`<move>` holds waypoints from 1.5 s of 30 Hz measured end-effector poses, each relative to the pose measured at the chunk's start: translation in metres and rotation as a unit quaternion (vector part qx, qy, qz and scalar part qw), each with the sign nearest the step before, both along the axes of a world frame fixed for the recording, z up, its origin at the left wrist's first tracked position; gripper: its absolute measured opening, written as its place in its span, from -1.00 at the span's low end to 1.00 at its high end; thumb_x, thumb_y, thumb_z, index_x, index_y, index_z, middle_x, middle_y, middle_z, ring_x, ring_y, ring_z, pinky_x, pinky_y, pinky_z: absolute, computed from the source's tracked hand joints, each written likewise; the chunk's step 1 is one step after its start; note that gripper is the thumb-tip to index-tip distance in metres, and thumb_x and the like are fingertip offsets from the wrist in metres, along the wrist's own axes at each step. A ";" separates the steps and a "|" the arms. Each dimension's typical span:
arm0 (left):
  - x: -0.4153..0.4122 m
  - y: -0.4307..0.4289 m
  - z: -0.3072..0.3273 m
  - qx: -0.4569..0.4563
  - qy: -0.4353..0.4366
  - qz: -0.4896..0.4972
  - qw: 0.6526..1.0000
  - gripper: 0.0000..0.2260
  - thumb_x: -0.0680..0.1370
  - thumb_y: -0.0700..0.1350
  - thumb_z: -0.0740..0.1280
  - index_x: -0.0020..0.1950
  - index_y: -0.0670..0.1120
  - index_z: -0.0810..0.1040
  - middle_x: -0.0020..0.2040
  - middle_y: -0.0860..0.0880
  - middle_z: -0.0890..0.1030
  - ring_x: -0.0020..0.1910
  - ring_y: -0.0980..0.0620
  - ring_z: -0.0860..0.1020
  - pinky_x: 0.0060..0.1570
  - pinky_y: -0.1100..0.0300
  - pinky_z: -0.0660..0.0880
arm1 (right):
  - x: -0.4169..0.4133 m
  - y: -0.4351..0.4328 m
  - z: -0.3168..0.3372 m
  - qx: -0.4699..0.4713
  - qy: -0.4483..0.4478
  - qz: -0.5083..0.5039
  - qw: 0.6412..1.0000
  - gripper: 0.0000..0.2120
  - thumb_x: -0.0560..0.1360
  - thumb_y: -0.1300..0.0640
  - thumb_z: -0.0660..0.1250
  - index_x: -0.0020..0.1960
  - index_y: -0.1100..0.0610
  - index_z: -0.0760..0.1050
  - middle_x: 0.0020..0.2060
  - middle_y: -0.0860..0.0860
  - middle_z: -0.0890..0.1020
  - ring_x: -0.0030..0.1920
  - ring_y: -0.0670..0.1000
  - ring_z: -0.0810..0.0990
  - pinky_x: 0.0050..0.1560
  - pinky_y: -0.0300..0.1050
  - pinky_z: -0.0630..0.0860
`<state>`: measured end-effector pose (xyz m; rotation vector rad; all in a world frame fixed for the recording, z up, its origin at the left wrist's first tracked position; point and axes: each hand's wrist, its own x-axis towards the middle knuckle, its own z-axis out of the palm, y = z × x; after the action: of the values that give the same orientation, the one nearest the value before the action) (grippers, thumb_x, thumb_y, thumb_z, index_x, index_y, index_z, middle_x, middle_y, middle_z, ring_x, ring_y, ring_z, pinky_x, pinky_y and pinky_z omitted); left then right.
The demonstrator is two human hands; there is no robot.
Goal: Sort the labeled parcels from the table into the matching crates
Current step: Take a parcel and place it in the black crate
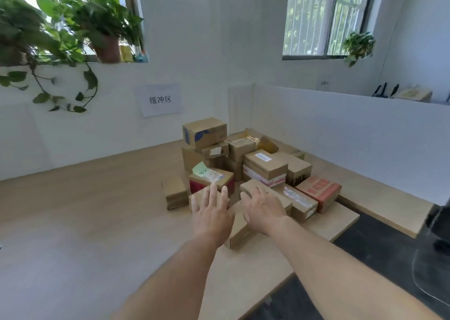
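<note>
A pile of several cardboard parcels (265, 165) sits on the wooden table (97, 198) near the far right corner. Both my arms reach toward its near edge. My left hand (212, 212) is spread with straight fingers over a small brown box (198, 196), in front of a parcel with a green note and a white label (211, 177). My right hand (264, 211) lies flat, fingers extended, on a long brown box (255, 185). A low brown box (239, 234) lies under and between my wrists. No crates are in view.
A small upright box (175, 193) stands left of the pile. An orange-red box (319, 191) lies at its right. A white partition (341, 124) borders the table behind and right. A paper sign (159, 99) hangs on the wall. Plants (73, 27) sit on the windowsill. Dark floor (365, 258) is at right.
</note>
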<state>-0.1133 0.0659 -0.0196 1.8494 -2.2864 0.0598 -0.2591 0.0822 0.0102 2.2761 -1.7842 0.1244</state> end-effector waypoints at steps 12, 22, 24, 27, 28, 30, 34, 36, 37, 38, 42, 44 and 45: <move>0.031 -0.129 -0.026 0.001 0.036 0.021 0.999 -0.43 0.63 0.19 -0.06 0.58 0.07 -0.19 0.59 -0.05 -0.21 0.55 -0.06 -0.22 0.47 -0.16 -0.22 | 0.040 -0.122 -0.003 -0.003 0.067 0.030 0.997 -0.78 0.56 0.07 0.21 0.17 0.11 0.46 0.08 0.14 0.52 0.04 0.10 0.47 -0.09 -0.02 0.38; 0.040 -0.227 -0.023 0.004 0.002 0.087 0.996 -0.43 0.65 0.17 -0.07 0.57 0.05 -0.23 0.58 -0.05 -0.25 0.55 -0.06 -0.23 0.45 -0.15 -0.27 | 0.038 -0.255 -0.010 -0.001 0.059 0.095 0.994 -0.69 0.56 0.01 0.18 0.23 0.14 0.39 0.13 0.13 0.46 0.14 0.13 0.42 0.04 -0.01 0.37; 0.038 -0.250 -0.019 0.007 -0.013 0.105 0.994 -0.42 0.64 0.18 -0.07 0.57 0.05 -0.25 0.58 -0.06 -0.25 0.56 -0.07 -0.22 0.45 -0.15 -0.26 | 0.032 -0.285 -0.010 -0.009 0.050 0.110 0.993 -0.70 0.56 0.01 0.19 0.23 0.14 0.40 0.15 0.13 0.47 0.15 0.13 0.42 0.04 -0.02 0.36; 0.031 -0.289 -0.007 -0.002 -0.032 0.119 0.992 -0.41 0.64 0.19 -0.07 0.56 0.05 -0.25 0.58 -0.06 -0.24 0.56 -0.07 -0.21 0.46 -0.15 -0.25 | 0.018 -0.330 -0.003 -0.031 0.027 0.129 0.991 -0.71 0.57 0.02 0.18 0.22 0.14 0.41 0.17 0.14 0.47 0.16 0.12 0.42 0.05 -0.03 0.37; 0.029 -0.303 -0.001 -0.011 -0.035 0.124 0.992 -0.42 0.64 0.19 -0.07 0.56 0.05 -0.25 0.58 -0.06 -0.24 0.56 -0.07 -0.21 0.46 -0.15 -0.24 | 0.013 -0.346 0.002 -0.044 0.019 0.134 0.990 -0.72 0.57 0.03 0.17 0.21 0.13 0.42 0.16 0.13 0.48 0.15 0.12 0.43 0.04 -0.03 0.38; 0.026 -0.330 0.012 -0.031 -0.034 0.135 0.990 -0.42 0.64 0.18 -0.08 0.57 0.05 -0.25 0.58 -0.07 -0.23 0.56 -0.07 -0.20 0.46 -0.15 -0.24 | 0.003 -0.378 0.015 -0.075 0.006 0.144 0.987 -0.74 0.56 0.04 0.17 0.19 0.13 0.42 0.15 0.13 0.48 0.13 0.11 0.43 0.02 -0.04 0.39; 0.027 -0.375 0.038 -0.058 -0.034 0.163 0.984 -0.43 0.63 0.20 -0.11 0.57 0.03 -0.23 0.58 -0.08 -0.22 0.56 -0.07 -0.21 0.46 -0.12 -0.23 | -0.009 -0.436 0.041 -0.103 -0.021 0.129 0.986 -0.65 0.56 0.04 0.17 0.29 0.16 0.37 0.26 0.18 0.44 0.23 0.16 0.41 0.13 0.01 0.43; 0.027 -0.391 0.046 -0.055 -0.028 0.179 0.982 -0.43 0.63 0.20 -0.13 0.57 0.03 -0.24 0.58 -0.08 -0.22 0.56 -0.07 -0.21 0.47 -0.11 -0.22 | -0.014 -0.461 0.046 -0.097 -0.040 0.108 0.989 -0.62 0.57 0.01 0.15 0.33 0.17 0.32 0.30 0.18 0.40 0.27 0.17 0.37 0.18 0.03 0.40; 0.027 -0.399 0.050 -0.052 -0.023 0.186 0.981 -0.42 0.63 0.20 -0.13 0.57 0.03 -0.23 0.58 -0.08 -0.22 0.56 -0.07 -0.20 0.48 -0.10 -0.21 | -0.016 -0.472 0.048 -0.093 -0.057 0.098 0.989 -0.60 0.58 0.01 0.15 0.34 0.18 0.30 0.30 0.19 0.39 0.27 0.18 0.36 0.19 0.03 0.39; 0.027 -0.405 0.053 -0.048 -0.017 0.193 0.980 -0.42 0.63 0.20 -0.12 0.57 0.03 -0.23 0.58 -0.08 -0.21 0.56 -0.07 -0.19 0.49 -0.10 -0.19 | -0.018 -0.482 0.048 -0.085 -0.080 0.088 0.989 -0.57 0.58 0.00 0.14 0.37 0.20 0.28 0.30 0.20 0.39 0.28 0.18 0.35 0.21 0.03 0.37; 0.027 -0.427 0.059 -0.033 0.011 0.217 0.976 -0.42 0.64 0.18 -0.07 0.58 0.01 -0.19 0.59 -0.09 -0.19 0.56 -0.08 -0.14 0.51 -0.07 -0.13 | -0.024 -0.513 0.044 -0.028 -0.165 0.056 0.984 -0.45 0.59 -0.05 0.14 0.45 0.26 0.17 0.34 0.24 0.34 0.33 0.20 0.31 0.28 0.04 0.31; 0.025 -0.437 0.059 -0.024 0.055 0.234 0.970 -0.42 0.65 0.17 -0.05 0.59 -0.01 -0.17 0.59 -0.10 -0.16 0.56 -0.10 -0.08 0.51 -0.07 -0.04 | -0.024 -0.526 0.040 0.003 -0.202 0.044 0.978 -0.43 0.58 -0.06 0.14 0.44 0.27 0.17 0.35 0.23 0.33 0.33 0.20 0.30 0.30 0.04 0.28; 0.024 -0.441 0.059 -0.017 0.084 0.244 0.966 -0.41 0.65 0.17 -0.04 0.59 -0.02 -0.17 0.59 -0.11 -0.15 0.56 -0.12 -0.03 0.49 -0.07 0.03 | -0.024 -0.531 0.038 0.019 -0.221 0.036 0.974 -0.43 0.57 -0.07 0.14 0.43 0.27 0.17 0.35 0.22 0.33 0.34 0.19 0.30 0.30 0.04 0.28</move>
<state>-0.0896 -0.3750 0.0392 2.2560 -1.6666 0.0130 -0.2829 -0.4491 0.0478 2.4860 -1.9097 0.6643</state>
